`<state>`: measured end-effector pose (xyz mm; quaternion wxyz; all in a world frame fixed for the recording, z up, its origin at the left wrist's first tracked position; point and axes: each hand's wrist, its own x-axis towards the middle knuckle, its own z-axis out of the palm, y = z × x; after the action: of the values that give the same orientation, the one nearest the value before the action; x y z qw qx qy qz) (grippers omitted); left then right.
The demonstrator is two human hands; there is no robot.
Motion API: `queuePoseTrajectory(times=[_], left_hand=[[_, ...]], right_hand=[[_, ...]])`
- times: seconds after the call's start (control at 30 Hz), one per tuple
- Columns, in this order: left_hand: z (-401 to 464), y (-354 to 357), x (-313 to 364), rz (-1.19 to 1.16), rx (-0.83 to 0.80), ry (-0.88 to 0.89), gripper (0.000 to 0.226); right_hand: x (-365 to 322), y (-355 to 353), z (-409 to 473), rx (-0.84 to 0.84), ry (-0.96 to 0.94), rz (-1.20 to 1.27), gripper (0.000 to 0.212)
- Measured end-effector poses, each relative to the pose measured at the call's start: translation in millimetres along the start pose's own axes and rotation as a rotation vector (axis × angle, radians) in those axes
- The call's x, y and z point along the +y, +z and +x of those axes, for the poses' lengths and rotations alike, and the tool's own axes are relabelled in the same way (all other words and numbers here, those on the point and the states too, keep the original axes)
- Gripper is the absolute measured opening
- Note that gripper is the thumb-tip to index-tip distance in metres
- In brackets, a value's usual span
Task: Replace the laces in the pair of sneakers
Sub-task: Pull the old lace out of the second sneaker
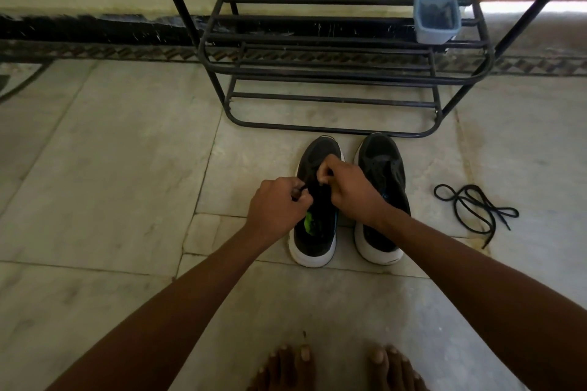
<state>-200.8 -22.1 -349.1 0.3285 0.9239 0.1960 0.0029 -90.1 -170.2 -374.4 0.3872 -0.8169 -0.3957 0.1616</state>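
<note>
Fingers first: our left hand [275,200] has its fingers [297,195] curled tight, pinching a dark lace end [301,190] at the side of the eyelet row. Our right hand [346,189] is curled too, fingertips [320,178] pinched on the lace or the eyelet area over the tongue; which exactly is too dark to tell. Neither hand is open.

Both work on the left sneaker [314,225], which sits on the floor [111,168] just in front of the shoe rack [333,73]. The right sneaker [382,200] is just beside it, not touching as far as we can see, partly covered by our right forearm. A loose black lace [473,206] lies tangled on the floor, well apart to the right of the pair. A small blue container [436,17] stands on a rack shelf, at its right end.

Risks, as we judge them: black lace on black upper, so a skipped or doubled eyelet is easy to miss; uneven pull from the left hand could leave the ends lopsided; a frayed tip could jam in a hole; the shoe is unbraced and may slide toward the rack.

Orientation: both sneakers point toes toward the rack, heels toward our bare feet [336,365]; long axes are roughly parallel, running from us to the rack.
</note>
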Motion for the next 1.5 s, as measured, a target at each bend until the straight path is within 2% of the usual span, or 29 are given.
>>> queuePoseTrajectory(times=[0.07,0.17,0.23,0.3,0.43,0.53,0.6,0.7,0.73,0.77,0.8,0.9,0.97,1.0,1.07,1.17,1.23,1.33,1.5], left_hand=[[0.9,1.5,-0.6,-0.001,0.014,-0.012,0.018],[-0.4,3.6,-0.8,-0.028,0.039,-0.047,0.017],[-1.8,2.9,-2.4,-0.043,0.035,-0.058,0.016],[-0.5,2.9,-4.1,-0.049,0.031,-0.047,0.017],[3.1,2.4,-4.0,-0.043,0.023,-0.037,0.020],[3.4,3.9,-3.5,-0.019,0.017,-0.032,0.024],[2.0,5.2,-2.7,0.025,0.021,-0.015,0.021],[0.6,6.6,-3.8,0.083,0.032,0.000,0.019],[1.0,6.8,-5.1,0.086,0.034,0.005,0.020],[1.2,7.5,-6.5,0.082,0.037,0.014,0.022],[0.9,8.1,-7.5,0.077,0.039,0.023,0.024],[-0.5,9.9,-6.6,0.076,0.042,0.025,0.025],[-0.1,11.4,-5.6,0.087,0.041,0.022,0.021],[0.9,11.6,-4.9,0.103,0.033,0.021,0.020],[3.7,10.3,-2.2,0.128,0.008,0.014,0.021],[7.6,7.9,0.3,0.133,-0.017,0.039,0.022],[8.8,8.8,-1.4,0.152,-0.013,0.063,0.025],[9.8,10.6,-6.1,0.137,-0.009,0.073,0.024],[11.4,8.7,-6.5,0.111,-0.005,0.078,0.029]], right_hand=[[-4.5,-1.4,1.7,-0.004,0.047,0.190,0.022],[-9.2,-9.1,3.8,0.010,0.219,0.549,0.017],[-10.6,-16.0,6.0,-0.041,0.276,0.630,0.019],[-9.6,-24.9,10.1,-0.130,0.213,0.464,0.018],[-16.5,-37.7,15.8,-0.271,0.013,-0.066,0.003],[-20.5,-38.2,14.4,-0.288,0.016,-0.223,0.010],[-20.6,-37.9,12.5,-0.291,0.161,-0.061,0.014],[-24.3,-43.5,6.0,-0.296,0.485,0.689,0.015],[-23.3,-46.9,4.7,-0.290,0.535,0.847,0.014],[-21.3,-51.0,4.0,-0.294,0.529,0.850,0.012],[-19.3,-54.2,4.3,-0.302,0.485,0.735,0.011],[-13.2,-58.7,6.7,-0.315,0.325,0.163,0.014],[-15.1,-54.8,6.3,-0.287,0.242,0.028,0.009],[-18.3,-51.9,5.4,-0.237,0.199,0.050,0.009],[-24.2,-47.3,3.5,-0.068,0.208,0.292,0.016],[-22.5,-45.9,0.3,0.134,0.414,0.724,0.025],[-16.3,-45.1,-4.7,0.137,0.450,0.774,0.027],[-12.8,-45.8,-11.1,0.105,0.404,0.710,0.027],[-13.5,-47.8,-10.4,0.118,0.451,1.062,0.026]])
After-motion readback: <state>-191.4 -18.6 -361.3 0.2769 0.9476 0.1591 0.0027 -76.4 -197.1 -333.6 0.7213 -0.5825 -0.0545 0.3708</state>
